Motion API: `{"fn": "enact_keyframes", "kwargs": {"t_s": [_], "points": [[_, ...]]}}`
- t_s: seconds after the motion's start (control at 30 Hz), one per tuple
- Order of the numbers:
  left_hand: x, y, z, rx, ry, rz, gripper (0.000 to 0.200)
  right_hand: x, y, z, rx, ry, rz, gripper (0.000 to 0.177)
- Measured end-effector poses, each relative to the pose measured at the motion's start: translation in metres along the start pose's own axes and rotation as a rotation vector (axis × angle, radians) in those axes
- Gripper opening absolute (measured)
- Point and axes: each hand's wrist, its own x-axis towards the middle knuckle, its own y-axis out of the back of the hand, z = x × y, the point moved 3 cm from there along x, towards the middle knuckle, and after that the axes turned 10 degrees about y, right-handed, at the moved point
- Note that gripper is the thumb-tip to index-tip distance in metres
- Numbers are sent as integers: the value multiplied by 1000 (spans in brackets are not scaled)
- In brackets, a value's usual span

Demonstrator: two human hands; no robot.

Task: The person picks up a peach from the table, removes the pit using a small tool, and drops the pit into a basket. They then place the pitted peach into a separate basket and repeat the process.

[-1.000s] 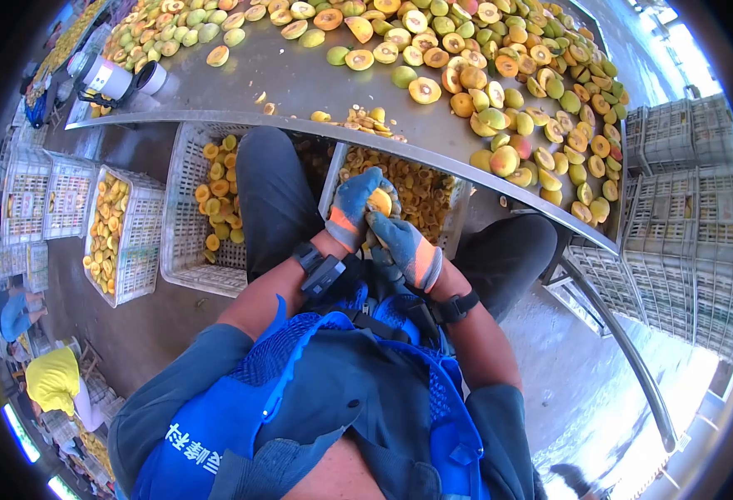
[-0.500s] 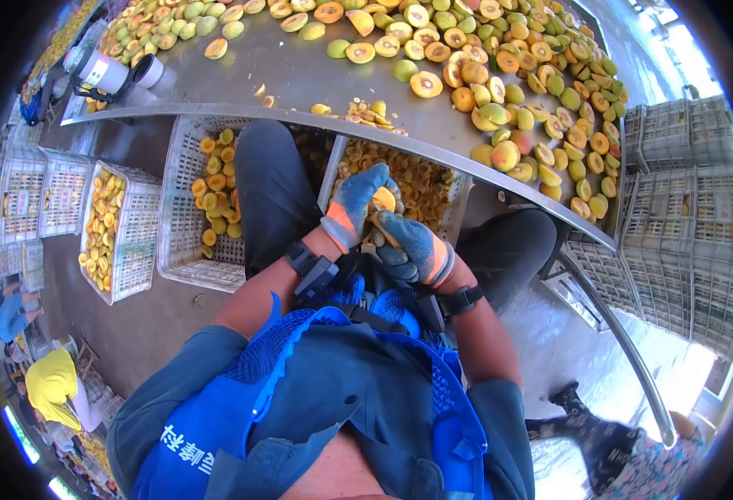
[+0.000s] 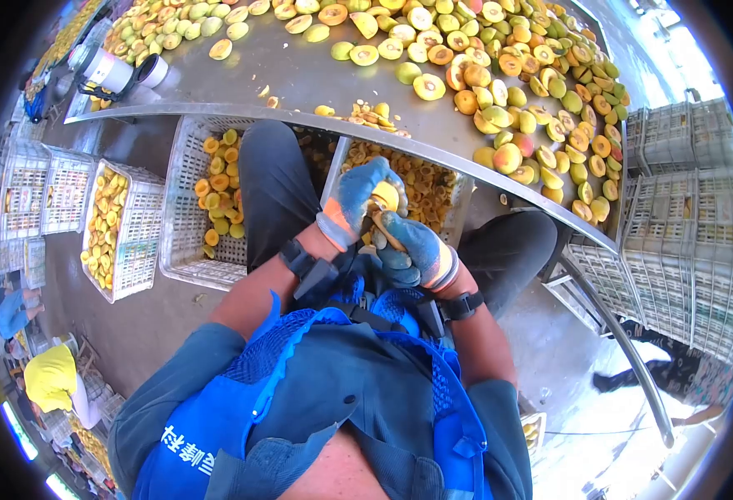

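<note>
Left hand (image 3: 365, 198), gloved: fingers were curled closed round one yellow fruit half (image 3: 385, 197), held short of the worktop's near edge. Right hand (image 3: 418, 250), gloved: was closed on a slim brown tool (image 3: 389, 232), just beside the fruit half. Handling: piece was probably light, firm, slippery where cut; best cupped by its skin. Worktop (image 3: 300, 75): cut fruit (image 3: 550, 108) lay massed along the right edge. Change from earlier frame: hands had barely shifted; a passer-by (image 3: 679, 371) had moved nearer the stacked crates (image 3: 666, 229).
</note>
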Motion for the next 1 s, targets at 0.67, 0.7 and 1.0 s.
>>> {"fn": "enact_keyframes", "kwargs": {"t_s": [0.67, 0.7, 1.0], "points": [[-29, 2, 93, 1301, -625, 267, 29, 31, 59, 9, -1562, 373, 531, 45], [-12, -2, 72, 1414, -648, 90, 30, 27, 54, 4, -1572, 334, 538, 45], [40, -19, 58, 1659, -413, 23, 22, 15, 87, 9, -1343, 264, 546, 53]]}}
